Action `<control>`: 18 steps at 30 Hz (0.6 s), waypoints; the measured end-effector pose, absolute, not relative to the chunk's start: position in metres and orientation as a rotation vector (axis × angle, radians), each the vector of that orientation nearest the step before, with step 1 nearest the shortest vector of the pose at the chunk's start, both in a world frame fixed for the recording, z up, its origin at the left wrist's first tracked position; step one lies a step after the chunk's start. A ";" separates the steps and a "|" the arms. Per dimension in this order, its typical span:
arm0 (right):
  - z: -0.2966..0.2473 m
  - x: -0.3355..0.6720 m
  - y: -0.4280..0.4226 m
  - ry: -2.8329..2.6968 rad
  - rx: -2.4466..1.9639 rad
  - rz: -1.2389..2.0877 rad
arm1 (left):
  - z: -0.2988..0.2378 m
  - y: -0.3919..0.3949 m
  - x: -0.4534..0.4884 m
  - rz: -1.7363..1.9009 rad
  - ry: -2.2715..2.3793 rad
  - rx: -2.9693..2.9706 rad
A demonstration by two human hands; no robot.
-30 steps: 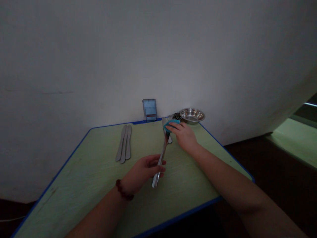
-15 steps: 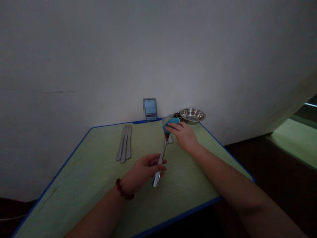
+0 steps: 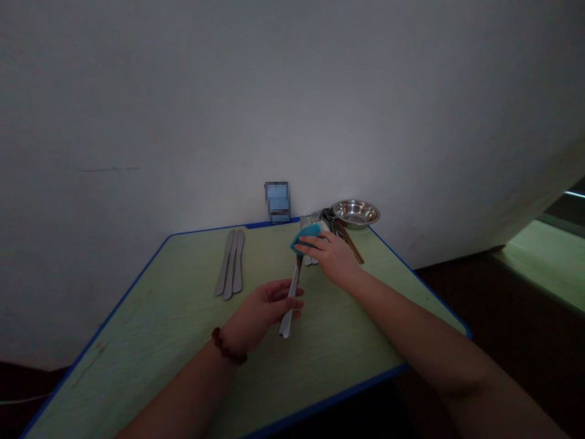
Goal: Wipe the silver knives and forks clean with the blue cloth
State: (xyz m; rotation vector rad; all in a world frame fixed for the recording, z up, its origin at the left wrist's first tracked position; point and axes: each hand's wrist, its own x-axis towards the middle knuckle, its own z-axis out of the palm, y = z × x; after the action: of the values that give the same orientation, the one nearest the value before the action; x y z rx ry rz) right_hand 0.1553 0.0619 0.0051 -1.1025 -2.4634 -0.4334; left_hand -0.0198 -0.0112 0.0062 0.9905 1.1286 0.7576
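Observation:
My left hand [image 3: 262, 308] is closed round the handle of a long metal utensil [image 3: 292, 289], which slants up and away over the green table [image 3: 159, 323]. A bead bracelet sits on that wrist. My right hand [image 3: 331, 256] pinches a small blue cloth [image 3: 305, 235] wrapped over the utensil's far end, so I cannot see what kind of head it has. Three metal knives [image 3: 230, 271] lie side by side to the left of my hands.
A steel bowl [image 3: 356, 213] stands at the table's far right corner, with more cutlery [image 3: 338, 231] lying in front of it. A small blurred box [image 3: 277, 202] leans against the wall. The table's blue edge runs close below my forearms. Dark floor lies to the right.
The utensil and the cloth have shifted slightly left and nearer to me. The right hand slid the cloth down a little, uncovering more cutlery near the bowl.

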 end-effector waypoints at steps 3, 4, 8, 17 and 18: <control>0.004 0.154 0.061 -2.472 -1.077 -0.427 | 0.006 -0.011 -0.019 0.800 1.132 0.951; 0.004 0.154 0.061 -2.475 -1.068 -0.425 | 0.006 -0.011 -0.019 0.809 1.131 0.940; 0.003 0.153 0.060 -2.480 -1.035 -0.422 | 0.008 -0.011 -0.019 0.821 1.140 0.924; 0.002 0.149 0.058 -2.490 -0.991 -0.416 | 0.011 -0.011 -0.019 0.853 1.132 0.898; 0.002 0.149 0.058 -2.483 -0.997 -0.420 | 0.011 -0.011 -0.018 0.852 1.132 0.897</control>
State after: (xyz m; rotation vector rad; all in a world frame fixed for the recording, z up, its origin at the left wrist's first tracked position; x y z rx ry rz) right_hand 0.1492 0.0581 0.0018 -0.9971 -2.4831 -0.4204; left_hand -0.0185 -0.0112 0.0107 0.8967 1.1320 0.8519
